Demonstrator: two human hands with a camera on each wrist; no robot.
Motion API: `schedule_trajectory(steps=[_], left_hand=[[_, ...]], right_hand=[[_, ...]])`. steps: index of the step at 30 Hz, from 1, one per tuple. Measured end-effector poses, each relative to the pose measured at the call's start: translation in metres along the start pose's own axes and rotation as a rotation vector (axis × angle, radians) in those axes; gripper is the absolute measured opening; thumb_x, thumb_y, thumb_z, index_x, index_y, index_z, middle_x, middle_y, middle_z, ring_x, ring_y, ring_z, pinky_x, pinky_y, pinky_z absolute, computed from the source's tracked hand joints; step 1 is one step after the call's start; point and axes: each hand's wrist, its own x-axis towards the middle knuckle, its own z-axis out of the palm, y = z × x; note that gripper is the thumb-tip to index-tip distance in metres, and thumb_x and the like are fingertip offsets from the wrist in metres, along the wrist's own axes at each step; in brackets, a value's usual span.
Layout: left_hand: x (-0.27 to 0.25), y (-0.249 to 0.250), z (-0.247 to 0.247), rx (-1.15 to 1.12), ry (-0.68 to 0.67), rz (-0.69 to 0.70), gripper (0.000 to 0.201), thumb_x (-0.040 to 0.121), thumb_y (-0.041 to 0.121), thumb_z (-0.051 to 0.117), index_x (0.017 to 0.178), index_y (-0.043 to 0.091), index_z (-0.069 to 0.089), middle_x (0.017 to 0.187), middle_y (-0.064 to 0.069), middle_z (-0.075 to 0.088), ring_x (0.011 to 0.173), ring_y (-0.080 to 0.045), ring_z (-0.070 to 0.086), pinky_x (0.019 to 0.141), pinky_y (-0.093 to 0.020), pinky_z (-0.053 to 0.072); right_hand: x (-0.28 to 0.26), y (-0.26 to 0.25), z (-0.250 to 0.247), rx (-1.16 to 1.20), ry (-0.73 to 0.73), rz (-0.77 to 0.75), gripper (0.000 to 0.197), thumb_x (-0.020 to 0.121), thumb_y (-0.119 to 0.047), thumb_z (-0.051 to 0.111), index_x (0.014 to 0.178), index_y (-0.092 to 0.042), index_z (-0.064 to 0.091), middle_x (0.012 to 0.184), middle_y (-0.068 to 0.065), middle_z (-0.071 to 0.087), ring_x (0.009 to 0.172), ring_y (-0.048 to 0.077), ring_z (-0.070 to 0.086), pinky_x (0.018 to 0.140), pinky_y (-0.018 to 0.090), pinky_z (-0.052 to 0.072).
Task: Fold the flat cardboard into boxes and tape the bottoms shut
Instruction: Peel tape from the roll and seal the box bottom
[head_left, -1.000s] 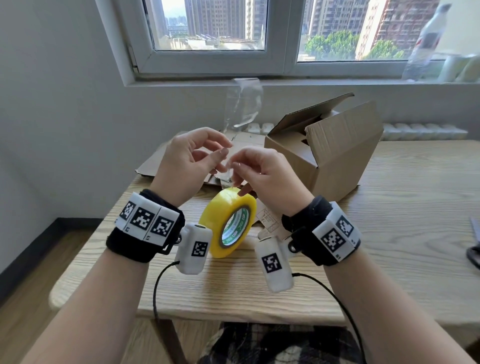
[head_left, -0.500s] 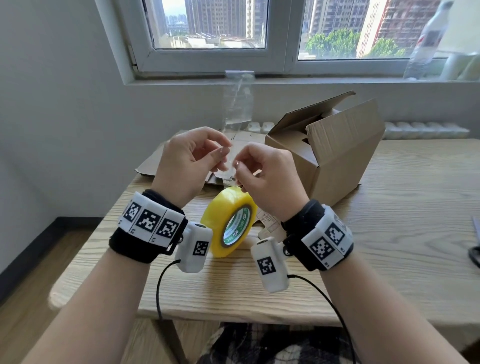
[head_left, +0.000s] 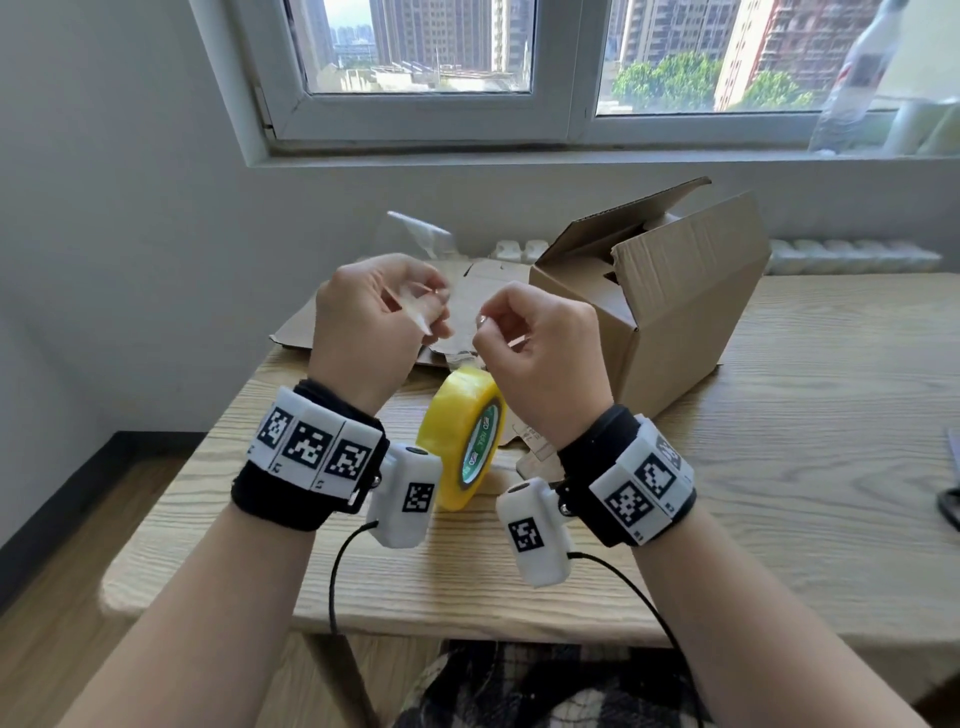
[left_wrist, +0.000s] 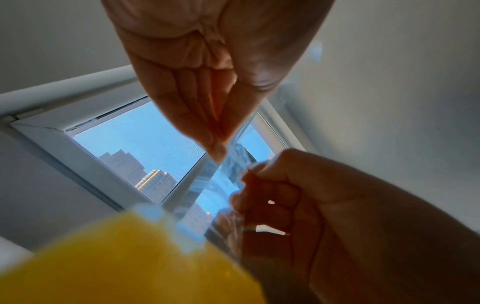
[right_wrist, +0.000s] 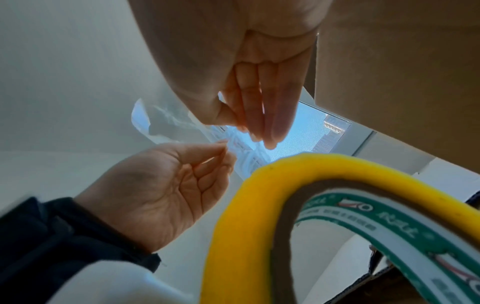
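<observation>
Head view is showing both hands raised above the wooden table (head_left: 779, 467), close together. The left hand (head_left: 363, 322) is pinching a clear strip of tape (head_left: 415, 312) between thumb and fingertips; the right hand (head_left: 540, 353) is curling its fingers and pinching the strip's other part. The yellow tape roll (head_left: 467, 436) is standing on edge below and between the wrists. A folded cardboard box (head_left: 675, 301) is lying on its side just beyond the right hand, and flat cardboard (head_left: 483, 280) is lying beyond both hands.

Left wrist view is revealing what the head view is hiding: the clear strip running from the roll (left_wrist: 130, 257) up between the two pinches. Right wrist view is showing the roll's green-printed core (right_wrist: 376, 222) and the strip's loose, crumpled end (right_wrist: 155, 121) trailing past the left hand (right_wrist: 161, 189).
</observation>
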Motion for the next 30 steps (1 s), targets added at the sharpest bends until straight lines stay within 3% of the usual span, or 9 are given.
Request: schedule_trajectory(steps=[3, 5, 8, 13, 19, 30], left_hand=[[0.001, 0.006, -0.002, -0.073, -0.026, -0.051, 0.011, 0.088, 0.014, 0.072, 0.079, 0.009, 0.071, 0.063, -0.008, 0.07, 0.059, -0.025, 0.071, 0.066, -0.048, 0.061], [0.001, 0.008, -0.002, -0.063, -0.024, -0.03, 0.021, 0.089, 0.023, 0.073, 0.079, 0.005, 0.07, 0.062, -0.01, 0.069, 0.057, -0.026, 0.07, 0.063, -0.047, 0.06], [0.002, 0.006, -0.002, -0.081, -0.049, -0.015, 0.018, 0.091, 0.024, 0.07, 0.081, 0.009, 0.07, 0.062, -0.007, 0.069, 0.056, -0.024, 0.07, 0.059, -0.04, 0.06], [0.0, 0.006, -0.002, -0.142, -0.112, 0.018, 0.019, 0.083, 0.035, 0.068, 0.082, 0.016, 0.069, 0.062, -0.001, 0.069, 0.055, -0.021, 0.069, 0.054, -0.028, 0.057], [0.002, 0.003, -0.004, -0.125, -0.125, 0.021, 0.015, 0.089, 0.024, 0.068, 0.085, 0.01, 0.069, 0.062, -0.002, 0.068, 0.055, -0.021, 0.069, 0.054, -0.028, 0.057], [0.002, 0.004, -0.003, -0.087, -0.08, 0.046, 0.012, 0.089, 0.025, 0.07, 0.082, 0.015, 0.07, 0.063, -0.003, 0.07, 0.057, -0.023, 0.071, 0.053, -0.03, 0.056]], right_hand=[[0.001, -0.001, -0.006, -0.093, 0.029, -0.024, 0.017, 0.083, -0.022, 0.058, 0.078, -0.015, 0.071, 0.069, -0.006, 0.066, 0.064, 0.014, 0.061, 0.061, 0.039, 0.053], [0.004, -0.002, -0.009, -0.163, 0.052, -0.03, 0.02, 0.087, -0.026, 0.059, 0.096, -0.016, 0.074, 0.081, -0.006, 0.069, 0.072, 0.01, 0.063, 0.066, 0.037, 0.055], [0.012, -0.002, -0.011, -0.002, -0.047, 0.03, 0.024, 0.092, -0.025, 0.063, 0.114, -0.018, 0.071, 0.093, -0.005, 0.071, 0.086, 0.006, 0.066, 0.073, 0.035, 0.058], [0.021, -0.003, -0.01, 0.409, -0.203, 0.164, 0.019, 0.094, -0.001, 0.061, 0.109, -0.005, 0.072, 0.093, 0.011, 0.074, 0.088, 0.021, 0.072, 0.077, 0.039, 0.06], [0.022, -0.003, -0.011, 0.509, -0.22, 0.184, 0.017, 0.093, 0.005, 0.061, 0.104, 0.001, 0.073, 0.092, 0.018, 0.073, 0.085, 0.028, 0.072, 0.072, 0.034, 0.06], [0.021, -0.007, -0.011, 0.117, -0.065, 0.034, 0.027, 0.087, -0.004, 0.065, 0.112, -0.011, 0.071, 0.08, -0.003, 0.075, 0.07, 0.007, 0.072, 0.074, 0.034, 0.061]])
